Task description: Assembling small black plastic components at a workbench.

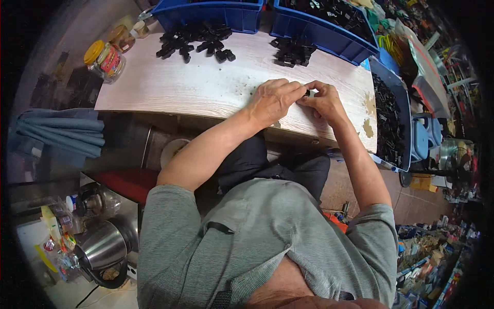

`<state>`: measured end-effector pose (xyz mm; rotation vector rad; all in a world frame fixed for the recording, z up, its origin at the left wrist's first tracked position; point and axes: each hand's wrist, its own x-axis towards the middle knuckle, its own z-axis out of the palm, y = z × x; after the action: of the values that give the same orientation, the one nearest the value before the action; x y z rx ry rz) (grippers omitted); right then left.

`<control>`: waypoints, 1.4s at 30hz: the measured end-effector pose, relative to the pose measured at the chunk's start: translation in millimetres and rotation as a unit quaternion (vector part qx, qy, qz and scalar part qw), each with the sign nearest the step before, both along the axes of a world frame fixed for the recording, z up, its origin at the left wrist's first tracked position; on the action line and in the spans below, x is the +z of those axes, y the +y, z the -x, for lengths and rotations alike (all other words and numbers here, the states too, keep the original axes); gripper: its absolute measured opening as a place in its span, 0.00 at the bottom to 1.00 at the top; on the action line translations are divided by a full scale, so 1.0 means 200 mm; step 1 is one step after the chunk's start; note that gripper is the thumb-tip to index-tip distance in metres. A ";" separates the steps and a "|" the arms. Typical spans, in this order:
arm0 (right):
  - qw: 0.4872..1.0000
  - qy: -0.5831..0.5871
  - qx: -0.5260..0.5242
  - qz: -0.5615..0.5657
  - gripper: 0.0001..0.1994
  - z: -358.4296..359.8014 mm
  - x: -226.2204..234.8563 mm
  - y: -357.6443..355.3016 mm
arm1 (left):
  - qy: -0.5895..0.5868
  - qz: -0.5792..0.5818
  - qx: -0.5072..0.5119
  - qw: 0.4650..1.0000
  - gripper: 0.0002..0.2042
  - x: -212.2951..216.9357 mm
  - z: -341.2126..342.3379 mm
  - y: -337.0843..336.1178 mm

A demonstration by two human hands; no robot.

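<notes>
Over the front right part of the pale wood-grain table [154,85], my two hands meet around a small black part [307,93]. My right hand [325,103] pinches it between thumb and fingers. The fingertips of my left hand [278,100] are closed against its left side, and most of the part is hidden by them. Beyond the hands lies a pile of small black plastic pieces [292,51]. A second, looser pile of black pieces [193,40] is spread at the back left of the table.
Two blue bins [221,18] [324,32] line the table's far edge, the right one full of black pieces. Another bin [406,129] of black parts stands against the right edge. Jars [108,62] sit at the left corner. A steel kettle [105,244] is at the lower left.
</notes>
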<state>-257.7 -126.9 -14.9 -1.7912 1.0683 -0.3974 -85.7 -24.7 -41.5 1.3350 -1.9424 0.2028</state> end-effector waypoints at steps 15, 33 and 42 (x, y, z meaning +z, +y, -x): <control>1.000 0.022 0.015 0.000 0.14 -0.01 0.01 0.01 | -0.009 -0.013 0.040 0.999 0.20 -0.02 0.02 0.04; 0.999 0.028 0.034 0.007 0.16 0.00 0.00 0.01 | -0.036 0.029 0.077 0.996 0.12 -0.07 -0.04 0.07; 0.969 -0.119 -0.173 -0.130 0.13 0.10 0.03 -0.04 | -0.126 -0.086 0.271 0.950 0.19 -0.02 -0.73 0.12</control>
<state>-277.5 -135.0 -9.7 -1.2911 1.2006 -0.6365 60.4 -0.6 -46.5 2.0298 -1.7795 0.4994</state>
